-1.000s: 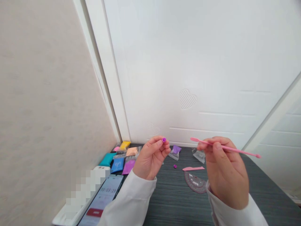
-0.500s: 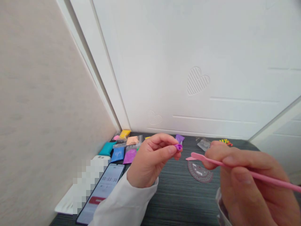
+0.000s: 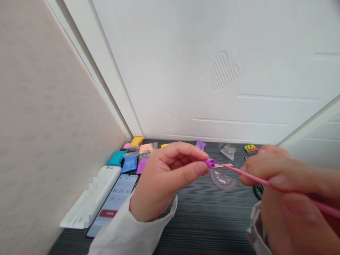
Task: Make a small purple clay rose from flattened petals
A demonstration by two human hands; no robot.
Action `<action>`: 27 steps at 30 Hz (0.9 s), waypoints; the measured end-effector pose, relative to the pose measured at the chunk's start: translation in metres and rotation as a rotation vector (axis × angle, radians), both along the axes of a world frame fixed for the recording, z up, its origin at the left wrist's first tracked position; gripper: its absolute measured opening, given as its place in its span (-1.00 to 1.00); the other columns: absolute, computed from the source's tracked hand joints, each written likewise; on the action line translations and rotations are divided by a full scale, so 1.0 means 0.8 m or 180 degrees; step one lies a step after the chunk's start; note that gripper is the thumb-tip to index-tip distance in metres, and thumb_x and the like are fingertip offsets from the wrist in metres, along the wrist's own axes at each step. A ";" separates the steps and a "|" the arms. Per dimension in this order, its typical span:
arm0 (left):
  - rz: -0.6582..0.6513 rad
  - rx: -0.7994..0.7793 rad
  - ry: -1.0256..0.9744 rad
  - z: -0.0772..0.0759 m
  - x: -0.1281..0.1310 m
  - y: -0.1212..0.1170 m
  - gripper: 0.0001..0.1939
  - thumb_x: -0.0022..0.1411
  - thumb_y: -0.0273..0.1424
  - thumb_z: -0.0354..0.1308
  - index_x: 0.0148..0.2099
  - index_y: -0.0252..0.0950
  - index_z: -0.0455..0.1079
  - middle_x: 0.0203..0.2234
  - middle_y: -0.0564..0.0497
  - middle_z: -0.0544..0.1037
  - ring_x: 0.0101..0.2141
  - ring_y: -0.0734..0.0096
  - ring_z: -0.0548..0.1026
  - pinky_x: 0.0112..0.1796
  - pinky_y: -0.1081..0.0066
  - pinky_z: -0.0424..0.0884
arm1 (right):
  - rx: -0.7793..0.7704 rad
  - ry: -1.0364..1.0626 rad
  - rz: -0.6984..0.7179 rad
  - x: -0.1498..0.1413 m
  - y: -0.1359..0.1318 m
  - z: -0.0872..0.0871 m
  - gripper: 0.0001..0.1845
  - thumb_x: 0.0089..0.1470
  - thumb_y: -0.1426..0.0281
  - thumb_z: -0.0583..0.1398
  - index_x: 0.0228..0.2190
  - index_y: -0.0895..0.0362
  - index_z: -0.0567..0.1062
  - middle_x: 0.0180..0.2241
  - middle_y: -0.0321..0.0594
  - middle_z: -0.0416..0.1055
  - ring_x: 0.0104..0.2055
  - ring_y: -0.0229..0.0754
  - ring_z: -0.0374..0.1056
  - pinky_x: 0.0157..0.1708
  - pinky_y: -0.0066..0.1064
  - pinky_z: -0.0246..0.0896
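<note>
Purple clay (image 3: 209,163), a small folded roll, sits above the table (image 3: 209,219), pinched between the left hand's (image 3: 164,179) thumb and fingers, seemingly so its open folds face the pink stick (image 3: 249,175). The right hand (image 3: 297,177) pinches that stick pen-like, likely for control, tip near the roll. Coloured packets (image 3: 130,164) crowd the back left corner, perhaps within reach.

Roll (image 3: 209,163) left of tool (image 3: 252,177), phone (image 3: 115,201) left of protractor (image 3: 223,180)
</note>
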State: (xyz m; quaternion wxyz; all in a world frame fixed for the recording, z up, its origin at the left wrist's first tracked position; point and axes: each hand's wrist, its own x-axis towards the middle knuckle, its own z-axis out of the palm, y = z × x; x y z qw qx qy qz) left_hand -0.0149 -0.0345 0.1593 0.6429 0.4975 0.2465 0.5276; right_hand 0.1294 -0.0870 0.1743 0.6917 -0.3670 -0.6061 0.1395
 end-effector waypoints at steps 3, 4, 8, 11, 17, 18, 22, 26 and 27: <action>0.0071 0.0059 0.0040 0.001 -0.001 -0.001 -0.89 -0.09 -0.56 0.19 -0.44 -0.27 0.45 -0.54 0.07 0.49 -0.47 0.55 0.41 -0.43 0.58 0.34 | 0.0078 -0.0530 0.0458 0.003 0.000 0.001 -0.89 -0.05 0.40 0.08 -0.42 -0.03 0.39 -0.48 -0.32 0.40 -0.41 -0.16 0.30 -0.19 -0.15 0.05; 0.0089 0.0073 0.0046 0.001 -0.001 -0.001 -0.89 -0.09 -0.56 0.19 -0.43 -0.27 0.45 -0.53 0.07 0.49 -0.47 0.55 0.41 -0.43 0.59 0.34 | 0.0127 -0.0542 0.0505 0.001 0.000 0.001 -0.87 -0.05 0.42 0.08 -0.43 -0.04 0.39 -0.49 -0.34 0.39 -0.41 -0.17 0.30 -0.15 -0.16 0.02; 0.0066 0.0026 -0.0004 0.001 -0.001 0.000 -0.89 -0.09 -0.55 0.19 -0.42 -0.28 0.45 -0.54 0.08 0.50 -0.49 0.56 0.42 -0.43 0.59 0.35 | 0.0051 0.0208 -0.0166 -0.010 -0.002 0.000 -0.92 -0.07 0.38 0.09 -0.49 0.00 0.40 -0.46 -0.26 0.37 -0.41 -0.14 0.28 -0.18 -0.10 0.05; 0.0008 -0.0040 -0.0103 0.000 0.000 0.001 -0.88 -0.11 -0.56 0.20 -0.43 -0.29 0.45 -0.55 0.07 0.50 -0.50 0.57 0.41 -0.45 0.61 0.35 | -0.0116 0.0252 -0.0016 -0.010 0.000 -0.005 -0.92 -0.10 0.41 0.11 -0.49 0.07 0.41 -0.49 -0.19 0.37 -0.43 -0.10 0.29 -0.25 -0.09 0.08; -0.0042 0.0018 -0.0030 -0.003 -0.001 0.003 -0.88 -0.10 -0.56 0.20 -0.43 -0.27 0.45 -0.55 0.09 0.50 -0.49 0.59 0.41 -0.44 0.63 0.35 | -0.0042 0.0395 -0.0040 -0.009 0.004 -0.011 -0.93 -0.09 0.39 0.12 -0.47 0.04 0.41 -0.50 -0.21 0.37 -0.46 -0.12 0.29 -0.27 -0.11 0.08; -0.0018 0.0067 0.0006 -0.003 -0.002 0.003 -0.88 -0.09 -0.56 0.20 -0.43 -0.26 0.45 -0.54 0.10 0.50 -0.48 0.59 0.42 -0.43 0.63 0.35 | -0.0022 0.0434 -0.0048 -0.010 0.004 -0.009 -0.94 -0.10 0.38 0.13 -0.47 0.02 0.41 -0.51 -0.23 0.37 -0.46 -0.13 0.29 -0.25 -0.12 0.07; 0.0114 0.0250 0.0191 -0.005 -0.002 0.003 -0.87 -0.08 -0.54 0.19 -0.41 -0.24 0.45 -0.51 0.10 0.51 -0.45 0.56 0.43 -0.39 0.61 0.36 | 0.0114 0.0539 -0.0004 -0.017 0.006 -0.001 -0.94 -0.09 0.29 0.13 -0.46 -0.07 0.40 -0.57 -0.31 0.34 -0.48 -0.15 0.28 -0.27 -0.16 0.07; 0.0260 0.0306 0.0341 -0.005 0.001 0.003 -0.85 -0.08 -0.56 0.19 -0.40 -0.24 0.45 -0.50 0.09 0.51 -0.44 0.53 0.43 -0.40 0.60 0.36 | 0.0136 0.0344 -0.0103 -0.020 0.010 0.003 -0.91 -0.09 0.25 0.12 -0.46 -0.06 0.40 -0.58 -0.30 0.33 -0.51 -0.16 0.26 -0.33 -0.19 0.08; 0.0280 0.0291 0.0360 -0.005 0.002 0.003 -0.84 -0.09 -0.57 0.19 -0.39 -0.24 0.45 -0.50 0.09 0.51 -0.44 0.53 0.43 -0.41 0.60 0.36 | 0.0180 0.0317 -0.0201 -0.018 0.011 0.003 -0.91 -0.09 0.25 0.12 -0.46 -0.06 0.40 -0.57 -0.30 0.33 -0.50 -0.16 0.26 -0.31 -0.19 0.07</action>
